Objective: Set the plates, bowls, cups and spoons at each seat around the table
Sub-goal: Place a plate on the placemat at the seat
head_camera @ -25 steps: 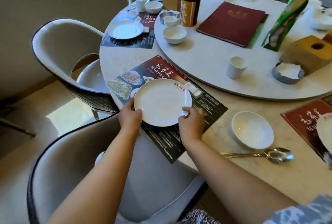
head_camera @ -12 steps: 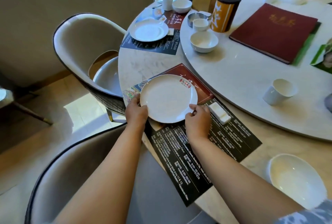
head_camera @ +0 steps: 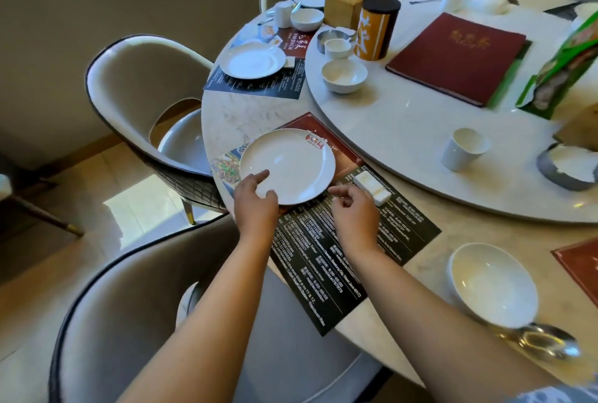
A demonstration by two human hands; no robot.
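White plate (head_camera: 286,165) sits flat on the far half of the printed placemat (head_camera: 339,241), red logo at its far rim, w/ the near half of the mat left bare, prob. so bowl and spoon can go alongside at this seat. Left hand (head_camera: 255,200) lies at the plate's near-left rim, thumb stretched over the plate's face, fingers relaxed rather than clamped; reads as a steadying or nudging touch, not a carry. Right hand (head_camera: 354,208) hovers just off the near-right rim, fingers loosely curled, holding nothing, apparently not touching the plate. Small white packet (head_camera: 372,187) lies on the mat just right of the plate, btw plate and turntable edge. The chair (head_camera: 136,321) for this seat is directly below the arms, so the plate is centred on the sitter. Other pieces for the setting aren't placed yet, in my judgement: a white bowl (head_camera: 493,284) and metal spoon (head_camera: 543,342) wait on the table's (head_camera: 453,250) edge to the right, well apart from the mat, and a white cup (head_camera: 464,148) stands on the turntable (head_camera: 404,143) w/ a second bowl (head_camera: 344,75). The next seat's mat on the left already has its own plate (head_camera: 252,60); further seats look at least partly set, w/ bowl, cup and plate visible. Likely next: the free right hand fetches the near bowl, since it's closest.
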